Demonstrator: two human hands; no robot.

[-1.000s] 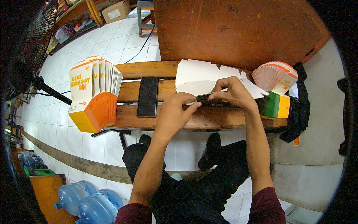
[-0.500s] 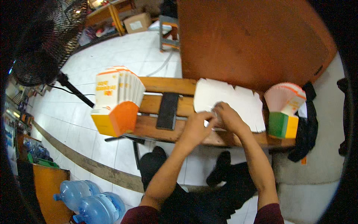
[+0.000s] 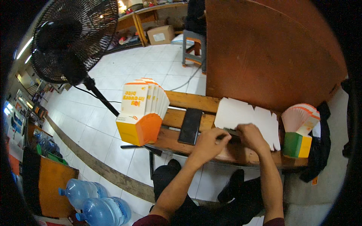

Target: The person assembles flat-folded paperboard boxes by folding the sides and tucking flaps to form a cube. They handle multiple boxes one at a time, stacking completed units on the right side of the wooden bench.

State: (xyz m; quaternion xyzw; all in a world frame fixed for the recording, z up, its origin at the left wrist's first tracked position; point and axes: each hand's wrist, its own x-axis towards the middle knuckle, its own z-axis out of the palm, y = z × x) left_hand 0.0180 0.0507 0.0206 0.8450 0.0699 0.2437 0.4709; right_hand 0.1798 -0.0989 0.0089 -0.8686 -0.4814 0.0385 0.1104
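Note:
White flat die-cut cardboard sheets (image 3: 245, 116) lie on a slatted wooden bench (image 3: 194, 98) in front of me. Over their near edge, my left hand (image 3: 210, 142) has its fingers curled into a pinch. Close on its right, my right hand (image 3: 252, 136) is also closed, fingers bent down. A thin dark strip shows between the two hands, too small and blurred to name. To the left of the sheets lies a black flat slab (image 3: 190, 126), shaped like a phone. Nested yellow, orange and white cartons (image 3: 137, 107) stand fanned at the bench's left end.
Green, yellow and white cartons (image 3: 298, 141) sit fanned at the bench's right end, beside dark cloth (image 3: 322, 150). A brown panel (image 3: 271, 52) rises behind. A black fan (image 3: 75, 41) stands far left; blue water jugs (image 3: 105, 211) lie on the floor lower left.
My view has swung left, so the scene sits further right and lower. My hands remain close together at the sheets' near edge, and a thin dark strip now shows between them.

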